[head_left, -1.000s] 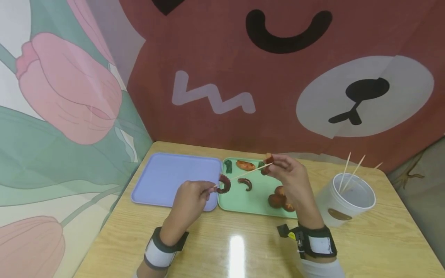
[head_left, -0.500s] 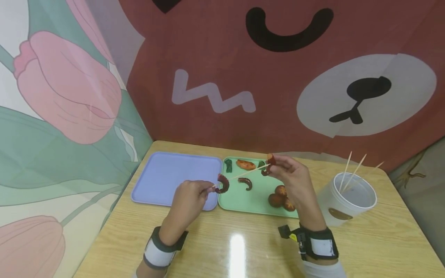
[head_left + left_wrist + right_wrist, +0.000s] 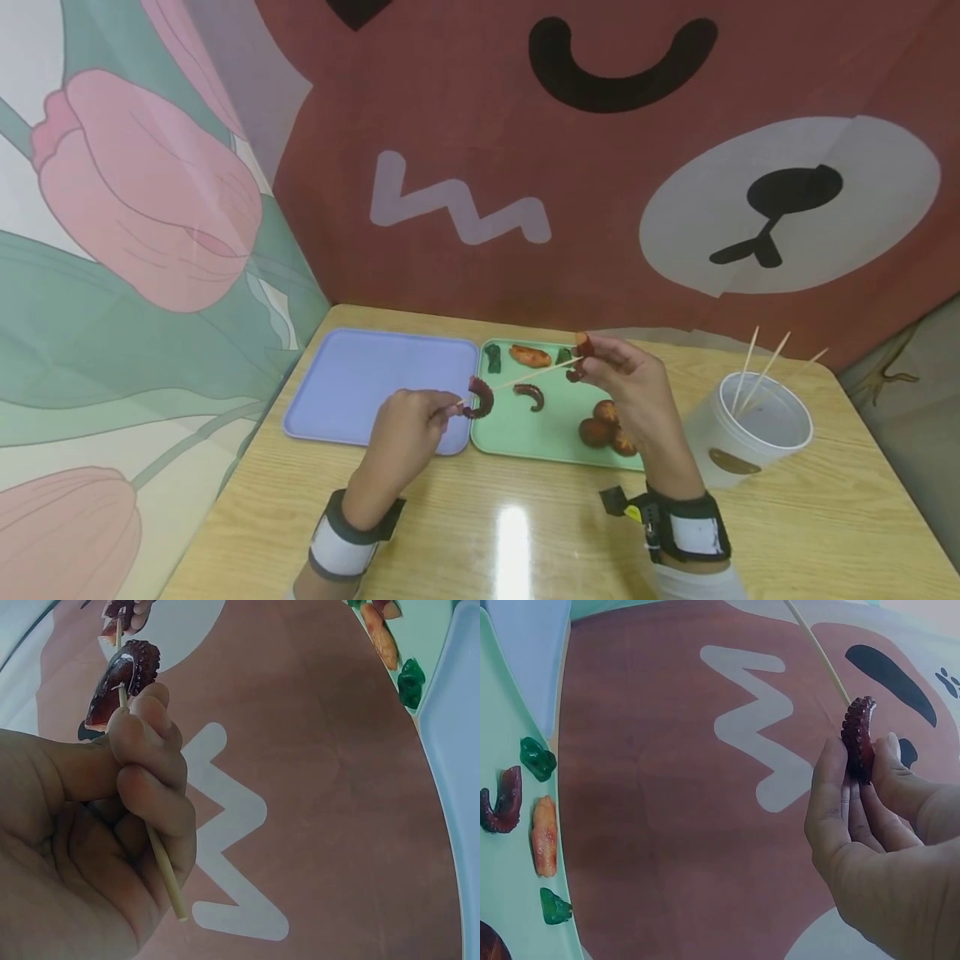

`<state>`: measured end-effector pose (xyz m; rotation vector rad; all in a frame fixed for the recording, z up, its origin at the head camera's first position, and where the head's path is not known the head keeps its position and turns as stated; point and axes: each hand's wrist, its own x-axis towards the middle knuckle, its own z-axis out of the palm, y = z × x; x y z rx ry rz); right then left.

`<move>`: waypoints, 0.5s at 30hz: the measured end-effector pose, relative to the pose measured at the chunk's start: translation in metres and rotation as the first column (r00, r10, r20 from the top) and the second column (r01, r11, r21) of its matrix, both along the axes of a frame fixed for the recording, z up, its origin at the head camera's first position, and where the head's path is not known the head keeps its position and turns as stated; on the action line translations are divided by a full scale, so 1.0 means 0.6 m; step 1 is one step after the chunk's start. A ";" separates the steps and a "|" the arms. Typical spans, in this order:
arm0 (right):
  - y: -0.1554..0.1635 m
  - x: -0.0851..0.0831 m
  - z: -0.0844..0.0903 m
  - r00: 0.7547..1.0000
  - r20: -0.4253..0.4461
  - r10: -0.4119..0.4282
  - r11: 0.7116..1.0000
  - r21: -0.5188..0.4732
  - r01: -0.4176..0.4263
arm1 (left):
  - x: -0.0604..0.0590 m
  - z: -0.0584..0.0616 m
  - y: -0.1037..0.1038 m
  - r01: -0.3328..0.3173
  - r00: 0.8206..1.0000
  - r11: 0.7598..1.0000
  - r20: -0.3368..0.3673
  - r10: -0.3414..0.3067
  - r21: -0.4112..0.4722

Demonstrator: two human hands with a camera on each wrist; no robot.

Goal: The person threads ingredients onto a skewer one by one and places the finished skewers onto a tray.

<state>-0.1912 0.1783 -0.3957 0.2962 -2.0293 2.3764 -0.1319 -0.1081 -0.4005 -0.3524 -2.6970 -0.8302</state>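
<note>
Both hands are bare. Each wrist wears a black band with a white panel. The right band carries a small yellow-marked tag.

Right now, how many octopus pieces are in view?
3: one on the skewer by the left hand, one pinched in the right hand, one on the green tray. Others may be hidden.
</note>
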 end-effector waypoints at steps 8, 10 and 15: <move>0.000 0.002 0.001 1.000 0.015 -0.013 1.000 0.021 0.012 | 0.001 0.001 0.001 0.005 1.000 1.000 0.007 -0.005 0.005; 0.000 0.003 0.002 1.000 0.019 -0.014 1.000 0.027 0.014 | 0.001 0.002 0.001 0.003 1.000 1.000 0.005 -0.003 0.006; 0.000 0.005 0.003 1.000 -0.008 0.009 0.998 0.057 -0.009 | 0.002 0.001 0.004 0.002 1.000 1.000 0.000 -0.002 0.010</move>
